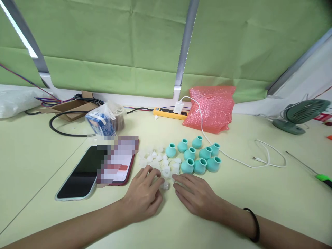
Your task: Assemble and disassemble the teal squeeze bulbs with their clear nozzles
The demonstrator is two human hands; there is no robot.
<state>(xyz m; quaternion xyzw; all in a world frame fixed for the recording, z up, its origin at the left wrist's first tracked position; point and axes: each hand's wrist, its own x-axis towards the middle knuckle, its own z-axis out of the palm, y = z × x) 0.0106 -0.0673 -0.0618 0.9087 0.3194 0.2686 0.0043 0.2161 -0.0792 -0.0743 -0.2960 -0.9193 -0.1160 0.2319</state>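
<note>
Both my hands rest on the pale green table near its front edge. My left hand (145, 195) has its fingers curled and pinched around a small translucent white cap (165, 185). My right hand (195, 195) lies palm down beside it, fingers stretched toward the same cap, a black band on its wrist. Just beyond my fingertips lies a heap of several small translucent white caps (158, 159). To the right of the heap stands a cluster of several teal rubber cups (197, 157).
Two phones (83, 174) lie at the left, one partly blurred. Behind are a wrapped blue pack (102, 122), a cardboard box with cables (70, 107), a yellow power strip (169, 112), a pink bubble-wrap bag (210, 107), a white charging cable (259, 157), a green fan (298, 116) and a green-handled screwdriver (313, 173).
</note>
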